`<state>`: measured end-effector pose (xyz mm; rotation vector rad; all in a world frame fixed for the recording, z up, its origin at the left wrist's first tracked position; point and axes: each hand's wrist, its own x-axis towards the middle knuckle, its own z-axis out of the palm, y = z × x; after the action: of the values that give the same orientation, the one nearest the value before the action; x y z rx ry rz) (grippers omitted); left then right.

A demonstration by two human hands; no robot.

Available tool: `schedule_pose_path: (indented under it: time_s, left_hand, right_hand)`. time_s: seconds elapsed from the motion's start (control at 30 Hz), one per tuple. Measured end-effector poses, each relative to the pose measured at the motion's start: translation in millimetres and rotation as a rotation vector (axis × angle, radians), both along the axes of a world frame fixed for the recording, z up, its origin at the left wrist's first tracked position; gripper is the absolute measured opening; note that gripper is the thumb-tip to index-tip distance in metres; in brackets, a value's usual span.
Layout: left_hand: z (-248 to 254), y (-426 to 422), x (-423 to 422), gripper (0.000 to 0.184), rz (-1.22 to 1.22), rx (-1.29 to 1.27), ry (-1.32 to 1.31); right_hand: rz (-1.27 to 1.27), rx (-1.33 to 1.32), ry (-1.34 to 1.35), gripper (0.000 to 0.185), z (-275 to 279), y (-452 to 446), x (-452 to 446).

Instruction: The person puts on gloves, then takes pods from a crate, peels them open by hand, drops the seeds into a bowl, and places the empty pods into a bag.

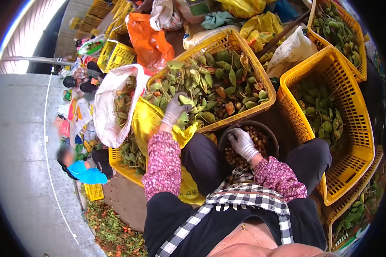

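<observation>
My left hand (174, 108), in a grey-white glove, is closed on a green pod (185, 100) above the near left corner of a yellow crate (244, 115). Green pods and leaves (218, 77) fill that crate, with some reddish-brown pieces among them. Between my knees stands a dark round bowl (276, 143) of brown seeds (258, 133). Over it is my right hand (242, 143), gloved too, its fingers curled down close to the seeds. Whether anything is between those fingers is hidden.
A deep yellow crate (351, 100) to my right holds more green pods. White (104, 107), yellow (142, 120) and orange bags (148, 40) crowd the left and back. A person in a blue top (88, 172) sits at the left, near husks (111, 229) on the ground.
</observation>
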<state>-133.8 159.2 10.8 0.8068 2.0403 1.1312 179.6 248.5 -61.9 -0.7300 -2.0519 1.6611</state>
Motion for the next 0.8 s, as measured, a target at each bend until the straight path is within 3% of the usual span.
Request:
schedule_pose_path:
  time_s: [0.03, 0.1, 0.17, 0.27, 0.3, 0.37, 0.43, 0.5, 0.57, 0.63, 0.67, 0.73, 0.77, 0.8]
  left_hand:
    - [5.8, -4.6, 3.8, 0.042, -0.06, 0.002, 0.19]
    - [47.5, -8.9, 40.6, 0.036, 0.123, -0.008, 0.12]
    - [75.0, -47.4, 45.7, 0.033, 0.382, 0.449, -0.114]
    - [126.2, -144.5, 14.7, 0.036, 0.614, 0.757, 0.07]
    - [145.7, -163.8, 11.7, 0.036, 0.85, 0.631, 0.318]
    - [137.6, -237.5, -34.1, 0.043, 1.017, 0.319, 0.668]
    - [107.1, -318.6, -85.0, 0.048, 1.017, -0.304, 1.011]
    - [102.7, -306.3, -74.4, 0.052, 1.102, -0.826, 1.1]
    - [119.9, -259.5, -50.0, 0.053, 0.995, -1.1, 1.058]
    - [161.7, -189.7, -25.0, 0.053, 0.741, -1.105, 0.918]
    - [145.6, -185.6, -30.3, 0.044, 0.565, -0.78, 1.065]
    - [63.8, -189.2, -86.4, 0.023, 0.251, -1.123, 1.26]
    - [21.5, -190.8, -118.6, 0.024, 0.394, -1.228, 1.054]
    - [16.0, -194.8, -110.0, 0.026, 0.473, -1.116, 1.095]
  right_hand:
    - [0.005, -0.004, 0.004, 0.018, -1.1, -0.3, -0.6]
    - [0.002, -0.026, -0.011, 0.019, -4.1, 0.6, 1.9]
    - [0.001, -0.011, -0.041, 0.019, -9.3, 4.7, 6.0]
    - [-0.025, 0.031, -0.043, 0.017, -17.9, 5.2, 7.6]
    - [-0.017, 0.069, -0.052, 0.017, -17.4, 4.4, 5.5]
    - [0.015, 0.043, -0.066, 0.017, -19.7, -1.5, 0.6]
    - [0.035, 0.008, -0.098, 0.018, -23.8, -5.0, -1.8]
    - [0.047, -0.014, -0.094, 0.019, -31.7, -8.4, 0.6]
    - [0.045, -0.056, -0.128, 0.019, -31.7, -6.9, 4.4]
    - [0.029, -0.004, -0.14, 0.019, -32.7, -4.1, 4.0]
    - [0.032, 0.021, -0.147, 0.02, -33.7, -2.8, 5.8]
    - [0.032, 0.093, -0.173, 0.02, -34.8, -6.2, 12.9]
    - [0.041, 0.137, -0.158, 0.02, -35.0, -2.9, 5.7]
    - [0.036, 0.139, -0.135, 0.019, -23.5, -2.7, 7.4]
